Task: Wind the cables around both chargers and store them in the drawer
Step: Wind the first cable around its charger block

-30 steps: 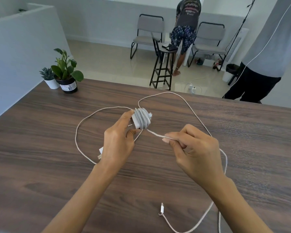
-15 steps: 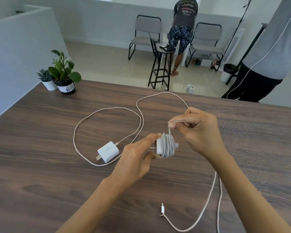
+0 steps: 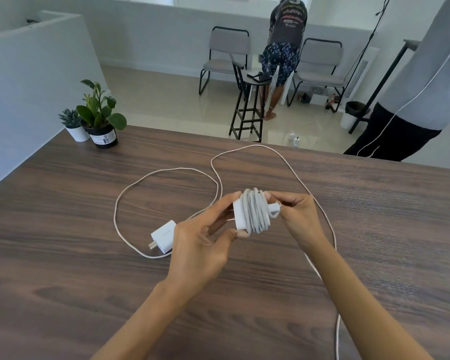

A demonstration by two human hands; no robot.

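My left hand (image 3: 202, 241) grips a white charger (image 3: 240, 216) wrapped in several turns of grey cable (image 3: 256, 213), held above the wooden table (image 3: 63, 255). My right hand (image 3: 298, 219) pinches the cable's end plug at the right side of that bundle. A second white charger (image 3: 164, 236) lies flat on the table just left of my left hand, prongs pointing toward me. Its long pale cable (image 3: 166, 175) loops loosely across the table, out toward the far edge and down the right side past my right forearm. No drawer is in view.
Two potted plants (image 3: 99, 118) stand at the table's far left corner beside a white partition wall. Beyond the far edge are a black stool (image 3: 247, 107), two grey chairs and a person bending over. Another person (image 3: 413, 100) stands close at the far right.
The last free length of grey cable has been wound onto the charger. My right hand dropped from above the bundle to pinch its end plug at the side. Both hands rose slightly.
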